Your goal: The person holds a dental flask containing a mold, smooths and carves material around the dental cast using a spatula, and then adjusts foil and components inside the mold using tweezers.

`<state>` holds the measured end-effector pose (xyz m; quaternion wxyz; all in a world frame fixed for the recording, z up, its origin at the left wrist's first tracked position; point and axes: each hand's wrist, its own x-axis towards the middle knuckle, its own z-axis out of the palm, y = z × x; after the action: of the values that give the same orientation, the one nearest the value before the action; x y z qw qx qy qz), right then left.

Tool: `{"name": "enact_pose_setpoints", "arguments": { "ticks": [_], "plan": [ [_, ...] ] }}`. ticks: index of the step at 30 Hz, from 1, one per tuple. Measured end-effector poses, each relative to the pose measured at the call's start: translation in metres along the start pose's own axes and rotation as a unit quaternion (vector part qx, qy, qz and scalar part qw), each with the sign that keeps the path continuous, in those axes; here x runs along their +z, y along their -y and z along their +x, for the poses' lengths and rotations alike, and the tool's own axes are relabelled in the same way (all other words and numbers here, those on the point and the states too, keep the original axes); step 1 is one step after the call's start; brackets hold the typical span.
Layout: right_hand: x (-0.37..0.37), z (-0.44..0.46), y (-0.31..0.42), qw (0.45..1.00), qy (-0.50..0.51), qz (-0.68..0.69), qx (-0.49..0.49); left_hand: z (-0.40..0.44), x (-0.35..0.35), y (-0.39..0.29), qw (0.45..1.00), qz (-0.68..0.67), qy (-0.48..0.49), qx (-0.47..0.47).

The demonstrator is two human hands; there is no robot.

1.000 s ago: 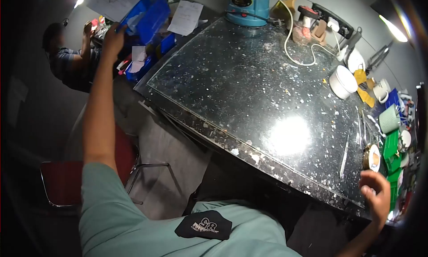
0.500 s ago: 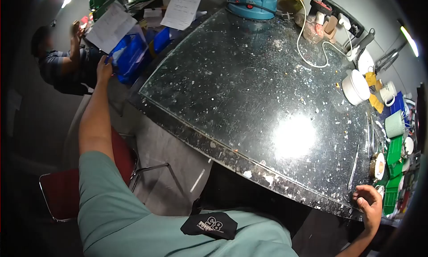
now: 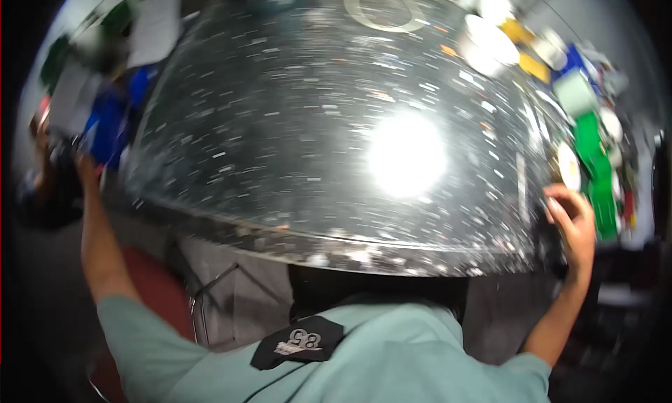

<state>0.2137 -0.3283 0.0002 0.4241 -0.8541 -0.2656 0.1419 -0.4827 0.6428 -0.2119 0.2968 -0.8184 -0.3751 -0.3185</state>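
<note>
Our right fingers (image 3: 568, 206) curl loosely above the speckled dark worktop (image 3: 280, 137); our blurred left fingers (image 3: 85, 164) we cannot judge, near a red chair (image 3: 157, 291).

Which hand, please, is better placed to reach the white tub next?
The right hand, probably: it looks empty and lies nearer the white tub, while the left hand is across the table, by the blue bin.

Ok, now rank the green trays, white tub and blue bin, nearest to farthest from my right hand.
1. Green trays, beside your right hand.
2. White tub, back right on the table.
3. Blue bin, far left, by your left hand.
</note>
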Motion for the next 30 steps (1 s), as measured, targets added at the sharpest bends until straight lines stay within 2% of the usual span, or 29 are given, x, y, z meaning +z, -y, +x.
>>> {"name": "enact_pose_setpoints", "arguments": {
  "ticks": [3, 5, 8, 10, 12, 15, 16, 17, 18, 19, 20, 22, 23, 24, 26, 28, 29, 30],
  "plan": [
    [-0.014, -0.007, -0.012, 0.999, -0.026, 0.007, 0.020, 0.030, -0.035, -0.055, 0.987, -0.073, 0.023, -0.141],
    [-0.022, -0.011, -0.016, 0.998, -0.050, 0.002, 0.036, 0.057, -0.061, -0.090, 0.981, -0.093, 0.007, -0.172],
    [-0.021, -0.004, -0.015, 0.999, -0.043, -0.025, 0.010, 0.092, -0.130, -0.130, 0.979, -0.111, -0.052, -0.161],
    [-0.010, 0.007, -0.014, 0.997, -0.025, -0.042, -0.057, 0.113, -0.194, -0.175, 0.978, -0.134, -0.102, -0.119],
    [0.003, 0.018, -0.004, 0.992, -0.033, -0.096, -0.079, 0.134, -0.255, -0.248, 0.974, -0.168, -0.145, -0.044],
    [0.016, 0.028, 0.008, 0.978, 0.029, -0.199, -0.050, 0.165, -0.326, -0.383, 0.946, -0.223, -0.171, 0.163],
    [0.016, 0.031, 0.008, 0.976, 0.029, -0.210, -0.049, 0.174, -0.345, -0.437, 0.924, -0.261, -0.160, 0.231],
    [0.015, 0.033, 0.007, 0.974, 0.029, -0.221, -0.048, 0.171, -0.387, -0.535, 0.868, -0.467, -0.124, 0.111],
    [0.014, 0.035, 0.008, 0.971, 0.031, -0.234, -0.046, 0.179, -0.409, -0.580, 0.832, -0.521, -0.076, 0.176],
    [0.013, 0.034, 0.011, 0.966, 0.020, -0.255, -0.050, 0.190, -0.439, -0.619, 0.833, -0.483, -0.045, 0.266],
    [0.014, 0.035, 0.013, 0.956, 0.015, -0.287, -0.050, 0.192, -0.458, -0.655, 0.838, -0.477, 0.016, 0.265],
    [0.016, 0.037, 0.013, 0.934, -0.005, -0.354, -0.043, 0.212, -0.457, -0.708, 0.805, -0.462, 0.056, 0.367],
    [0.015, 0.037, 0.005, 0.927, -0.039, -0.356, -0.110, 0.221, -0.447, -0.734, 0.803, -0.453, 0.065, 0.382],
    [0.014, 0.039, 0.014, 0.929, -0.018, -0.365, -0.061, 0.229, -0.432, -0.760, 0.800, -0.445, 0.074, 0.394],
    [0.004, 0.056, 0.005, 0.936, -0.014, -0.346, -0.065, 0.243, -0.405, -0.809, 0.790, -0.459, 0.123, 0.387],
    [-0.019, 0.078, 0.009, 0.957, -0.059, -0.271, -0.089, 0.249, -0.372, -0.850, 0.815, -0.431, 0.066, 0.381],
    [-0.030, 0.089, 0.015, 0.965, -0.079, -0.243, -0.056, 0.252, -0.366, -0.865, 0.822, -0.419, 0.081, 0.376],
    [-0.039, 0.108, 0.007, 0.960, -0.111, -0.229, -0.114, 0.252, -0.361, -0.876, 0.823, -0.423, 0.059, 0.374]
  ]
}}
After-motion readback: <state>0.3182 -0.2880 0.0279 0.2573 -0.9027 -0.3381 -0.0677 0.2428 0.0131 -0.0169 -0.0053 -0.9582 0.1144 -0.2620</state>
